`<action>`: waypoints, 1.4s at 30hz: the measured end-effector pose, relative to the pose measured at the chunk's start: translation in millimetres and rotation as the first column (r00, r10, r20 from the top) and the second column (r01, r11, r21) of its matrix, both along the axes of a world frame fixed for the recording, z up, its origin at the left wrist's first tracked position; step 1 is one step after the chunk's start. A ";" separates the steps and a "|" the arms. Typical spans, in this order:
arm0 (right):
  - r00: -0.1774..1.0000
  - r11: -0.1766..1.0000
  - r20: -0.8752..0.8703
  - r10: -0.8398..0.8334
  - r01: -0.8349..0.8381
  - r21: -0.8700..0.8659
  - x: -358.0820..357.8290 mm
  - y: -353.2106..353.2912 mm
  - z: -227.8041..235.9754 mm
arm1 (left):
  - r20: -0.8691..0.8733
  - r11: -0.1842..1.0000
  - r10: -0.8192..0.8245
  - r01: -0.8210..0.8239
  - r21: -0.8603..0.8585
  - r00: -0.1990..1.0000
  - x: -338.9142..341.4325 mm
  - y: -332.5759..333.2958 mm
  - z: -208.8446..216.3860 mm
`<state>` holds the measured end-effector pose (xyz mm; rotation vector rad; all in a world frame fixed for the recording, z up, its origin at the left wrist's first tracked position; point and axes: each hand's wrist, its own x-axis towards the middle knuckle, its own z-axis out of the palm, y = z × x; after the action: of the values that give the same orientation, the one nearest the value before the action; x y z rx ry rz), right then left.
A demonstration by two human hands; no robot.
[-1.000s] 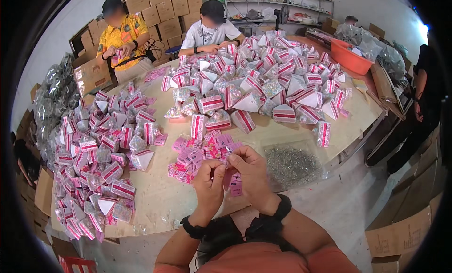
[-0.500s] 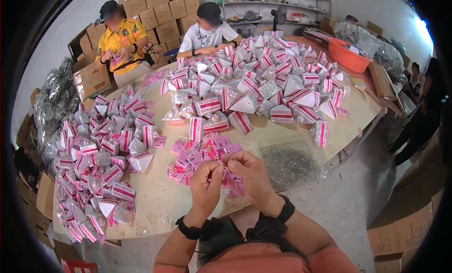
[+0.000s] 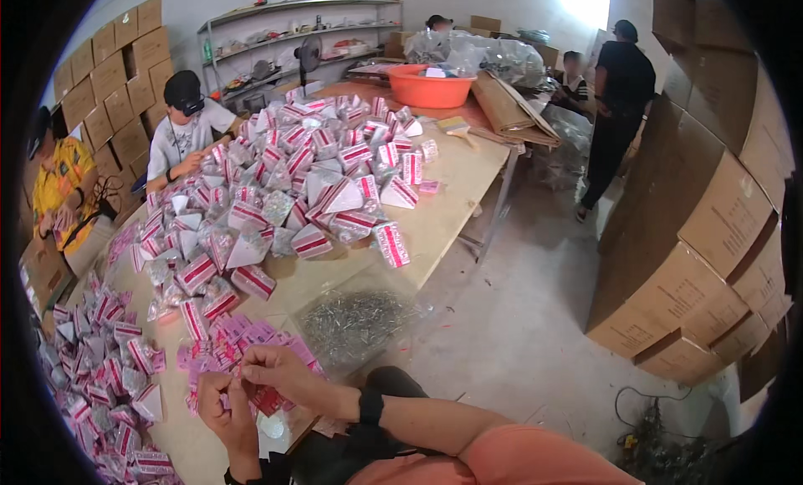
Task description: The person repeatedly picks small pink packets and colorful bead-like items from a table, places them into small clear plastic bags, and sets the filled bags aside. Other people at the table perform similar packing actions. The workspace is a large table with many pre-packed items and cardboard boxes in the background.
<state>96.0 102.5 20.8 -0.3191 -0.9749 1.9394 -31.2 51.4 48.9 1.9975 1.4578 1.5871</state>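
My left hand and my right hand meet fingertip to fingertip over the near table edge. Both are closed in a pinch; a tiny pinkish bit shows between them, too small to name. Just beyond them lies a loose heap of small pink printed cards, partly hidden by my right hand. To its right, a clear plastic sheet or bag holds a mass of thin metal pieces. Beneath my right hand a red-pink patch is visible, its kind unclear.
Clear-sided wedge packs with pink-and-white bands cover the table's middle; more packs heap at left. An orange basin stands at the far end. Two co-workers sit at left. Stacked cartons line the right; a person in black stands beyond.
The view has swung to the right, so the table and heaps sit further left and the cartons at right show. My hands stay together, still pinching, over the near edge.
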 end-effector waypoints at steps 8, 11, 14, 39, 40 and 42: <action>0.976 0.971 -0.025 0.215 -0.212 0.108 18.7 -0.2 2.8 | 0.136 0.873 -0.360 0.385 -0.299 0.923 -2.7 3.1 25.5; 0.963 0.964 -0.067 0.263 -0.259 0.058 23.3 -3.6 7.4 | -0.035 0.920 -0.303 0.283 -0.272 0.952 -0.1 -3.5 30.9; 0.950 0.949 -0.104 0.294 -0.303 -0.089 24.6 -7.9 10.5 | -0.231 0.960 -0.258 0.223 -0.168 0.938 7.2 -8.4 39.7; 0.525 0.400 0.290 -0.800 0.107 0.910 17.1 -41.5 15.6 | 0.521 0.900 -0.075 0.283 -0.332 0.850 9.3 -9.1 -10.4; 0.543 0.376 0.265 -0.797 0.102 0.921 20.0 -42.5 17.5 | 0.543 0.904 -0.065 0.279 -0.324 0.837 9.4 -8.8 -13.2; 0.558 0.341 0.237 -0.795 0.087 0.936 21.2 -42.9 17.4 | 0.524 0.916 -0.071 0.263 -0.303 0.849 6.8 -9.1 -18.3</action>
<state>117.2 59.5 38.2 -0.6679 -1.9452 0.4865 -24.5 42.3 30.6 1.3252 1.2133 1.4759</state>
